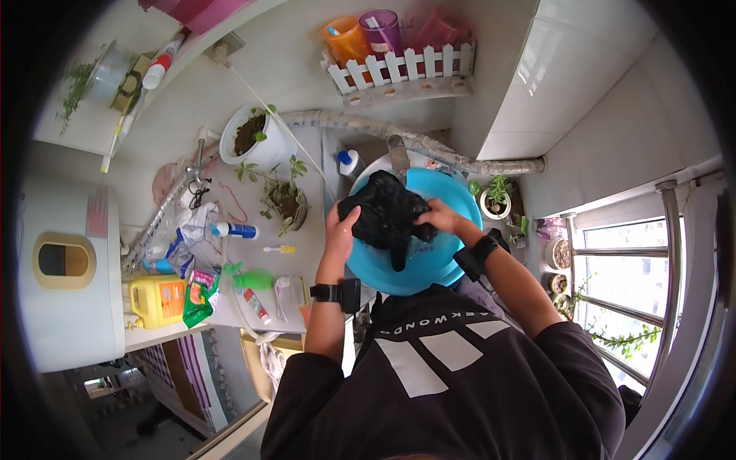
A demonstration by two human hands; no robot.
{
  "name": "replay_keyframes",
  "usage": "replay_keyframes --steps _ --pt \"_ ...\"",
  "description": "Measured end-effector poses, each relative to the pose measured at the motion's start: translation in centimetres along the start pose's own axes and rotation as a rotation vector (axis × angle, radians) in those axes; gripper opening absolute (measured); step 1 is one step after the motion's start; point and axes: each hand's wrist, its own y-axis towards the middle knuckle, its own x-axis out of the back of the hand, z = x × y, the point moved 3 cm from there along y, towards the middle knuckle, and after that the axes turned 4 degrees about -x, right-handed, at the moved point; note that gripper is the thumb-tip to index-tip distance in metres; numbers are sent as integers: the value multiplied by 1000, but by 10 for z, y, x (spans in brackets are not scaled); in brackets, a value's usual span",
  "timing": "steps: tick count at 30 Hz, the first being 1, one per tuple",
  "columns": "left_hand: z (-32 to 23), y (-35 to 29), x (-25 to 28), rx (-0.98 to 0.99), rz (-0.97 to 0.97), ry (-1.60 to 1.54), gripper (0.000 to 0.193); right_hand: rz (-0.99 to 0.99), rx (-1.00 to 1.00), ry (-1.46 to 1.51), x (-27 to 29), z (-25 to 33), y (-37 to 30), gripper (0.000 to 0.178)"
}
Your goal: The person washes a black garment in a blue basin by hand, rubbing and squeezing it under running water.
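A bunched black cloth [383, 211], wet-looking and with a strip hanging down, is held up over a blue basin [452, 201]. My left hand [343, 228] grips its left side, thumb on top. At the right edge my right hand [440, 217] pinches the fabric between thumb and fingers. Water lies in the basin below, partly hidden by the cloth. Behind the basin stands a tap [398, 157].
Left of the basin are a potted plant [284, 205], a blue bottle [236, 230], a toothbrush [279, 248], a brush [291, 297] and a yellow jug [157, 299]. A small succulent pot [495, 203] stands at the right. Cups in a white fence rack [402, 67] hang above.
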Motion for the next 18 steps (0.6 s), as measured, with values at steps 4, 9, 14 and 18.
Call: replay_keyframes --steps 4,9,14,18 --pt "39 -8 26 83 172 696 49 169 122 539 2 34 -18 39" --pt "39 -41 -48 -141 260 1428 78 67 92 395 9 64 -46 34" --pt "60 -22 -67 -132 407 747 100 107 59 808 -20 107 -60 29" --pt "71 -4 -25 -349 -59 740 35 109 117 879 -23 137 -75 24"
